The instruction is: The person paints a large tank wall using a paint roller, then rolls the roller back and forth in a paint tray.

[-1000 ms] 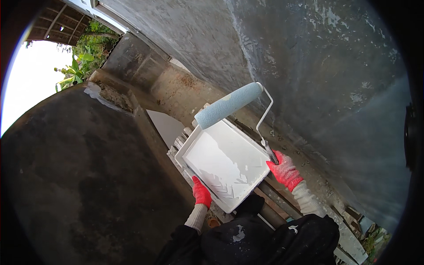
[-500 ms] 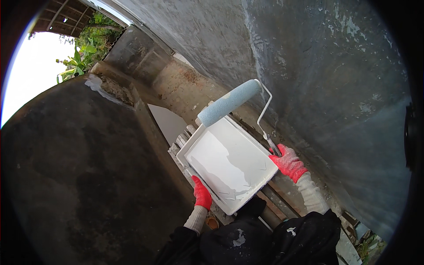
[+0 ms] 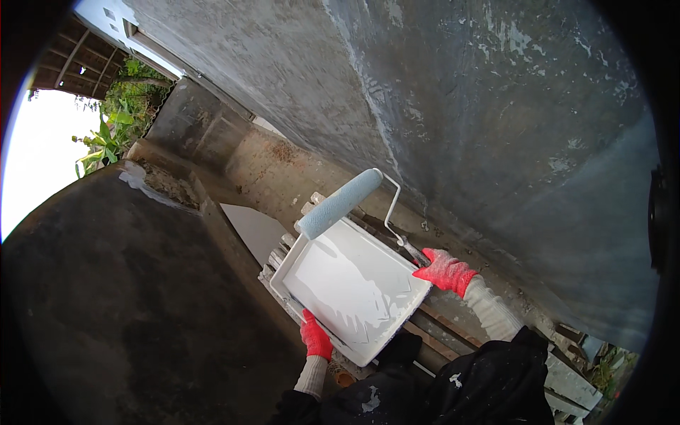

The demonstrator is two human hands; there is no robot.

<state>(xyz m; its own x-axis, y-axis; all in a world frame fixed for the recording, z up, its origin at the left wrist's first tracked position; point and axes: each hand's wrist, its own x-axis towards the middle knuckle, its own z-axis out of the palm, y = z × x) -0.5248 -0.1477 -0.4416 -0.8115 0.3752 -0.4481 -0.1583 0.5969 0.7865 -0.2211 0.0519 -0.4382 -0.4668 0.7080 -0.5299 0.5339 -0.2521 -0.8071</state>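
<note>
A white paint tray (image 3: 399,248) with white paint (image 3: 348,265) pooled across its bottom sits in front of my body. My left hand (image 3: 316,336), in a red and grey work glove, is closed on the tray's left rim. In the matching glove, my right hand (image 3: 445,273) wraps round the handle of a paint roller (image 3: 341,203) beside the tray's right corner. The roller has a long pale-blue sleeve on a bent white wire frame. Its sleeve hangs over the tray's far edge; whether it touches the rim I cannot tell.
Wooden poles and planks (image 3: 440,333) lie beneath the tray. A grey plastered wall (image 3: 489,127) rises on the right, and a low dark wall (image 3: 142,283) stands on the left. Between them runs a narrow concrete floor (image 3: 273,166) with a pale flat board (image 3: 253,230).
The roller has come down closer to the tray's far edge. Paint has spread across more of the tray's bottom. The whole view has shifted, with tray and hands now further left and lower.
</note>
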